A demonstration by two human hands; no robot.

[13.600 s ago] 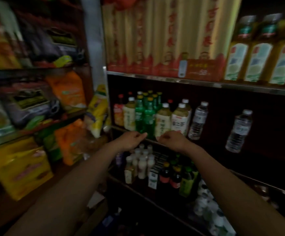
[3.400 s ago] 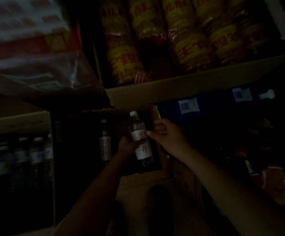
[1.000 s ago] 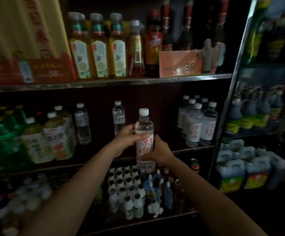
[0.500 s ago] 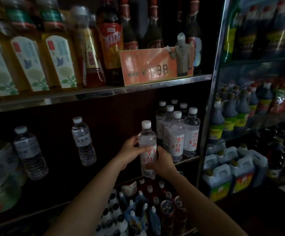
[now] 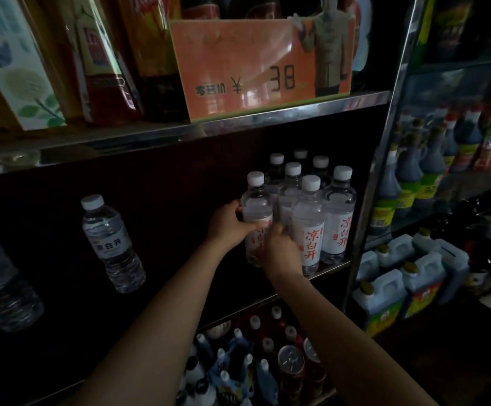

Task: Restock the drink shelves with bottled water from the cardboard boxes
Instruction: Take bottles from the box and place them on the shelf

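Observation:
Both hands hold one clear water bottle (image 5: pixel 256 203) with a white cap and a white label with red characters. It stands upright at the left side of a cluster of matching bottles (image 5: pixel 311 218) on the middle shelf (image 5: pixel 329 266). My left hand (image 5: pixel 229 223) wraps its left side. My right hand (image 5: pixel 279 250) grips its lower front and hides the label's lower part. The cardboard boxes are out of view.
Two other water bottles (image 5: pixel 111 241) stand apart further left on the same dark shelf. An orange price sign (image 5: pixel 256 65) leans on the shelf above, beside tall bottles. Small bottles and cans (image 5: pixel 256 358) fill the shelf below. Jugs (image 5: pixel 396 291) and sauce bottles occupy the right rack.
The bottle in my hands has moved up and right until it stands against the cluster of matching bottles. The view has come closer to the shelf.

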